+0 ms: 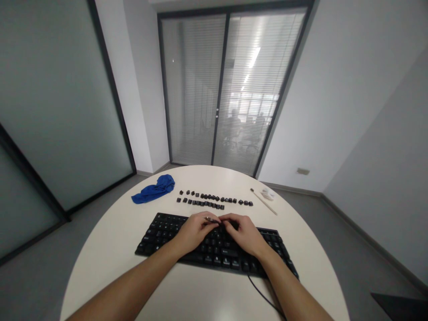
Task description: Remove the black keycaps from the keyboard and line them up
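A black keyboard (pixel 214 257) lies across the near half of the round table, its cable running off toward me. My left hand (pixel 195 230) is over its upper middle, fingers closed around a thin, shiny tool (pixel 211 219) whose exact kind I cannot make out. Close beside it, my right hand (pixel 245 232) rests on the upper keys with thumb and forefinger drawn together near the left fingertips. Whatever is between those right fingers is hidden. Beyond the keyboard, loose black keycaps (pixel 209 204) lie in two rough rows.
A crumpled blue cloth (pixel 154 189) lies at the table's far left. On the far right are a thin brush (pixel 264 202) with a pale handle and a small white bundle (pixel 268 193). The pale round table (pixel 110 267) stands before a glazed partition with blinds.
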The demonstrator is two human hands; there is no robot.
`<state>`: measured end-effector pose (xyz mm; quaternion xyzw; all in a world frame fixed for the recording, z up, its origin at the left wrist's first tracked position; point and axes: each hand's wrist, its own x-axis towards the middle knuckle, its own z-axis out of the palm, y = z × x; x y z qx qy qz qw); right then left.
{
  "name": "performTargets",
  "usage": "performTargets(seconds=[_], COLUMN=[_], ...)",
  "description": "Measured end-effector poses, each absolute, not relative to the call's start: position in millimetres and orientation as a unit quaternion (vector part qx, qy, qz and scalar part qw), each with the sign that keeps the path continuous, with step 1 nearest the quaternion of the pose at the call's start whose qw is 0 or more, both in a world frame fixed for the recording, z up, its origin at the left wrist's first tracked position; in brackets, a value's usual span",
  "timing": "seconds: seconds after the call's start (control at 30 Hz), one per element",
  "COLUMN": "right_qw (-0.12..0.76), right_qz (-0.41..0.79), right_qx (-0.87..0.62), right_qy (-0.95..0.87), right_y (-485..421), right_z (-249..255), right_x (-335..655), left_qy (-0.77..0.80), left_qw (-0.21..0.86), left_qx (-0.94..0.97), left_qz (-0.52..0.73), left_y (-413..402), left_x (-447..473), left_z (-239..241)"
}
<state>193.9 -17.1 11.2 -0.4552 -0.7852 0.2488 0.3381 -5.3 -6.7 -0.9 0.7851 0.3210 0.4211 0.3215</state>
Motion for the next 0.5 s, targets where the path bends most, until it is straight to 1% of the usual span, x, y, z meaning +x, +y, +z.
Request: performTargets(seconds=[0.27, 0.5], right_qw=[0.341, 0.381], right_qz=[0.257, 0.228], right_qx=[-0.465, -0.523], right_qy=[-0.776, -0.728], right_y=[-12, -2], right_z=[4, -6], right_x=[196, 203], left_qy=[0.298, 0.307], left_qw=[0.291, 0.274], left_qx=[0.824, 0.835], left_qz=[0.384, 0.366], left_y=[-7, -7], left_x=[-6, -6], left_z=[-3, -4])
